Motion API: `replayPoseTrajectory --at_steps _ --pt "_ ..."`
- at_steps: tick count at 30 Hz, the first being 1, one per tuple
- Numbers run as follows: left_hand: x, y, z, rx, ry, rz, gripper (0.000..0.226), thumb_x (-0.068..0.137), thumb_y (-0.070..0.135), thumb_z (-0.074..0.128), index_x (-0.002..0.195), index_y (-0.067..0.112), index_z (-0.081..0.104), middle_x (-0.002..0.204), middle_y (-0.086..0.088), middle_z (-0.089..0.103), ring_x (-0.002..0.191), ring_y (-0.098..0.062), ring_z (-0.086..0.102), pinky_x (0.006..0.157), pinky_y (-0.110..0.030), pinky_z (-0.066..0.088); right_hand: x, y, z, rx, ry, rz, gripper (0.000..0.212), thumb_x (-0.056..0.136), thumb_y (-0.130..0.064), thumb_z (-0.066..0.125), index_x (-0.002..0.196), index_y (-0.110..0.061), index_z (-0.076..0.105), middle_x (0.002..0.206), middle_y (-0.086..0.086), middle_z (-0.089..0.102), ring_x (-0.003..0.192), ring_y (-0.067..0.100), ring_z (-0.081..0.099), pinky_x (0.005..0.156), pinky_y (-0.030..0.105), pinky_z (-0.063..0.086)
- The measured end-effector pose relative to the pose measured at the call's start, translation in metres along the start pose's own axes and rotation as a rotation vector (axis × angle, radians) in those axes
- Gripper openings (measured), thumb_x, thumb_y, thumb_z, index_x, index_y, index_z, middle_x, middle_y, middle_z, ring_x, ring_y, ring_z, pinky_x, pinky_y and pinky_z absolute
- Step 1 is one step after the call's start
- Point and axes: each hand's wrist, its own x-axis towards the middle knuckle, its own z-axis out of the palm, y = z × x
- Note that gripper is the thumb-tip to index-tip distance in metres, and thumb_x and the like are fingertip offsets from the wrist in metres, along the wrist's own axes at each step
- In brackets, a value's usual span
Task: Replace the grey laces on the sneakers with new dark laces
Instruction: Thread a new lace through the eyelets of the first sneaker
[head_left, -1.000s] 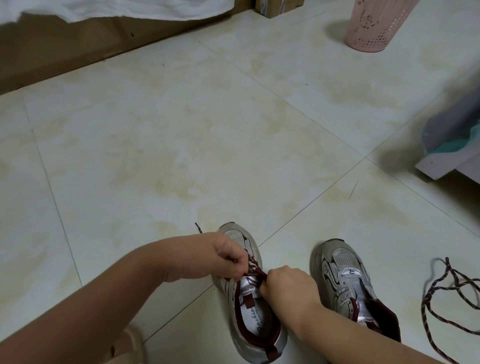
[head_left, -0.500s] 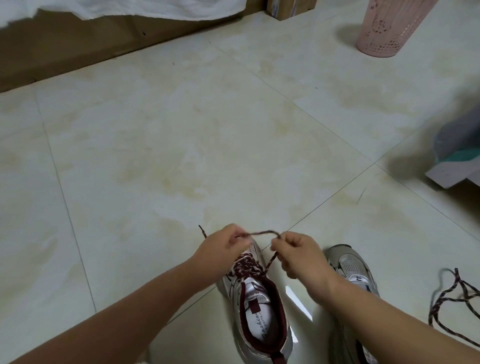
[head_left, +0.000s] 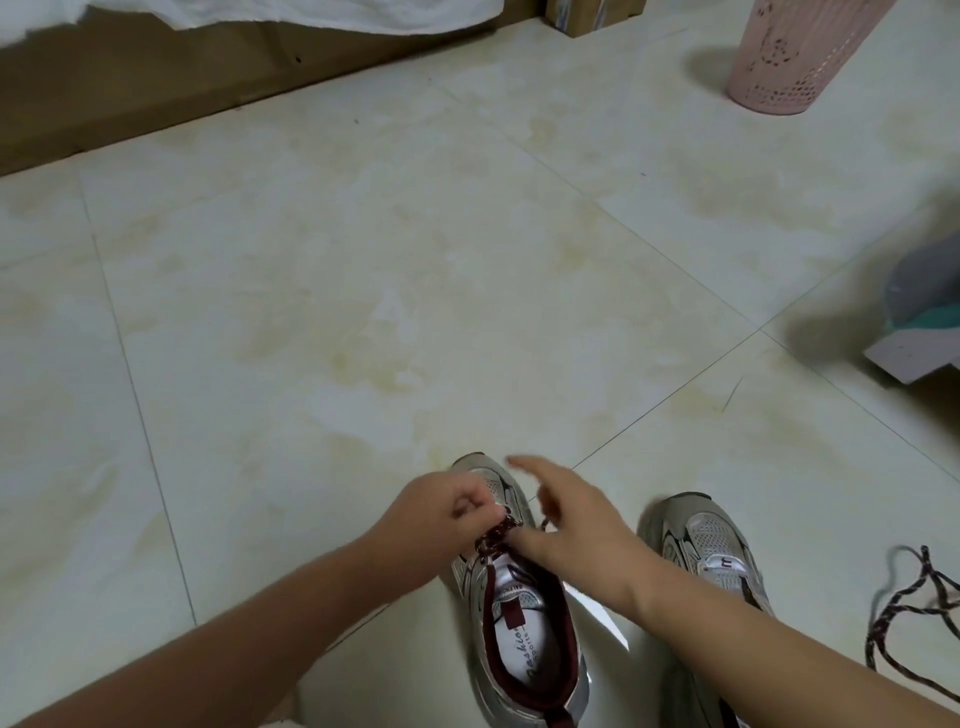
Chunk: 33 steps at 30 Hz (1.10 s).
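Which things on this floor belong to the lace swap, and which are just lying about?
Job:
- left sneaker, dark lace pinched by the left hand
- right hand, fingers spread
- right sneaker
- loose dark lace

Lying about:
- pink basket
- white cloth
- cardboard box

On the white insole (head_left: 524, 656) of the nearer sneaker (head_left: 519, 623) there's script that looks like "Fashion" with small "SPORTS" beneath it. The tongue label (head_left: 511, 591) carries tiny letters too blurred to read. The other sneaker (head_left: 711, 556) shows a small mark on its tongue, also unreadable.
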Motion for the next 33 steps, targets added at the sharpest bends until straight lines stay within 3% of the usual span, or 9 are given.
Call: replayPoseTrajectory --at_steps 3,5,12,14,16,19,24,29,33 --pt "0.003 0.006 -0.007 -0.075 -0.002 0.006 0.03 0.084 0.016 0.063 0.056 0.028 0.059 0.045 0.009 0.048 0.048 -0.009 0.043 0.05 -0.016 0.034 0.003 -0.006 0.01 -0.048 -0.013 -0.051 0.007 0.083 -0.022 0.062 0.077 -0.023 0.062 0.065 -0.007 0.05 0.058 0.005 0.043 0.066 0.027 0.042" --pt "0.001 0.001 -0.011 -0.034 -0.016 -0.009 0.025 0.086 0.016 0.061 0.063 0.027 0.06 0.042 0.01 0.051 0.046 -0.005 0.046 0.05 -0.013 0.037 0.007 -0.002 0.01 0.017 0.046 0.011 0.026 0.086 -0.024 0.061 0.063 -0.025 0.051 0.057 -0.008 0.047 0.054 0.006 0.041 0.058 0.023 0.036" --pt "-0.013 -0.027 -0.021 0.388 -0.285 -0.069 0.022 0.091 0.022 0.053 0.073 0.016 0.063 0.062 0.011 0.053 0.055 0.003 0.05 0.06 -0.012 0.036 0.009 0.009 0.002 0.484 0.17 0.281 0.031 0.093 -0.009 0.052 0.062 -0.009 0.046 0.041 -0.002 0.044 0.031 0.011 0.036 0.038 0.024 0.034" --pt "-0.015 -0.033 -0.021 0.504 -0.338 -0.058 0.019 0.091 0.027 0.053 0.091 0.013 0.065 0.07 0.013 0.043 0.067 -0.002 0.044 0.064 -0.017 0.032 0.01 0.008 0.002 0.499 0.171 0.289 0.027 0.093 -0.008 0.051 0.066 -0.008 0.049 0.039 -0.003 0.044 0.03 0.01 0.036 0.038 0.024 0.033" --pt "-0.017 -0.035 -0.021 0.524 -0.342 -0.075 0.017 0.091 0.027 0.053 0.088 0.013 0.064 0.066 0.013 0.041 0.063 -0.002 0.043 0.06 -0.016 0.032 0.01 0.006 0.003 0.464 0.181 0.275 0.018 0.093 -0.009 0.052 0.075 -0.009 0.054 0.044 -0.003 0.046 0.033 0.007 0.038 0.041 0.024 0.036" --pt "-0.018 -0.036 -0.017 0.144 -0.206 -0.21 0.025 0.089 0.014 0.057 0.064 0.016 0.054 0.054 0.008 0.053 0.047 -0.002 0.051 0.051 -0.012 0.042 0.004 0.001 0.002 0.197 0.257 0.221 0.016 0.088 -0.018 0.059 0.095 -0.017 0.045 0.062 -0.003 0.045 0.049 0.006 0.044 0.052 0.024 0.034" --pt "-0.023 -0.037 -0.004 -0.475 -0.027 -0.343 0.021 0.077 -0.009 0.063 0.07 0.009 0.056 0.055 -0.002 0.061 0.052 -0.013 0.058 0.055 -0.022 0.05 -0.016 -0.004 0.028 -0.243 0.122 0.165 0.023 0.084 -0.046 0.057 0.073 -0.025 0.058 0.089 -0.003 0.045 0.093 0.015 0.047 0.079 0.026 0.039" --pt "-0.024 -0.04 0.01 -0.467 0.046 -0.381 0.019 0.08 -0.005 0.063 0.071 0.012 0.057 0.066 -0.006 0.064 0.059 -0.011 0.06 0.055 -0.014 0.049 -0.017 0.004 0.049 -0.373 -0.05 0.226 0.032 0.082 -0.056 0.056 0.101 -0.033 0.066 0.097 -0.003 0.033 0.109 0.017 0.033 0.095 0.027 0.034" --pt "-0.025 -0.042 0.018 -0.377 0.089 -0.344 0.018 0.081 -0.002 0.061 0.071 0.013 0.059 0.065 -0.004 0.063 0.061 -0.012 0.059 0.057 -0.016 0.047 -0.012 0.012 0.054 -0.164 -0.048 0.27 0.006 0.082 -0.038 0.065 0.085 -0.034 0.067 0.086 -0.009 0.031 0.11 0.018 0.036 0.096 0.028 0.036"
